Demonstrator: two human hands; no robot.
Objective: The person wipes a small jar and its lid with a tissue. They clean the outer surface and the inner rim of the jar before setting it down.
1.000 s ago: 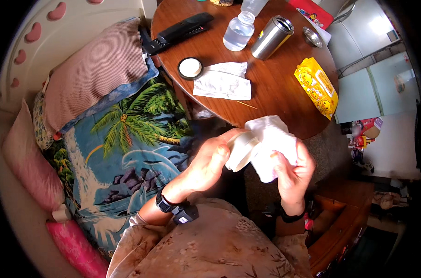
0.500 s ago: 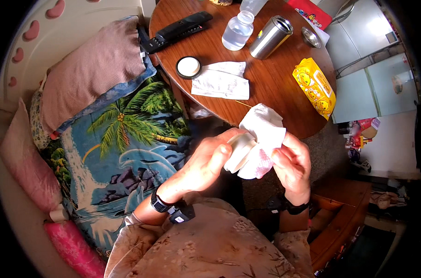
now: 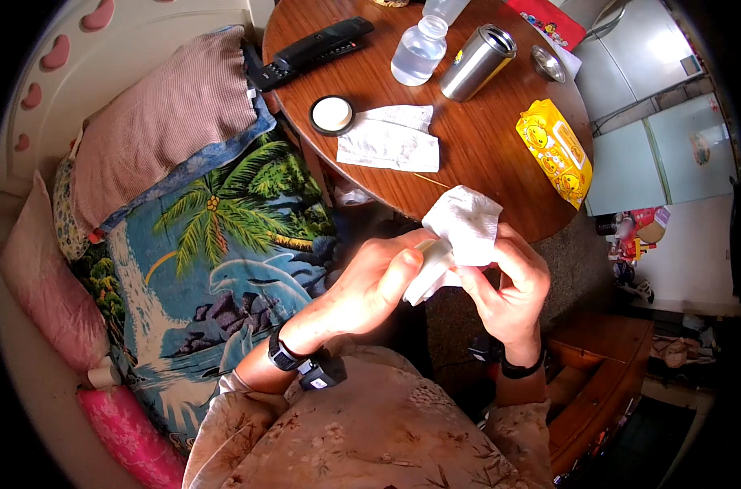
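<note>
My left hand (image 3: 387, 273) is closed around a white, round, lid-like piece (image 3: 430, 273), its thumb on the near side. Pinched in the fingers of my right hand (image 3: 513, 285) is a crumpled white wipe (image 3: 462, 222), pressed against the edge of the white piece. Both hands are just off the near edge of the round wooden table (image 3: 485, 151). Beyond them on the table lie a spread white wipe (image 3: 391, 147), a thin stick (image 3: 432, 179) and a dark-rimmed round lid with a white centre (image 3: 332, 114). An open steel thermos (image 3: 478, 65) stands farther back.
A clear bottle of liquid (image 3: 419, 53) stands beside the thermos, with a small steel cup (image 3: 547, 63) to its right. A yellow wipes pack (image 3: 554, 155) lies at the table's right. A black telephone handset (image 3: 321, 45) is at the back left. The bed (image 3: 224, 285) is on my left.
The white piece has tilted more edge-on in my left hand. My right fingers have curled in and shifted the wipe against it; its pink-tinted lower part is now mostly hidden.
</note>
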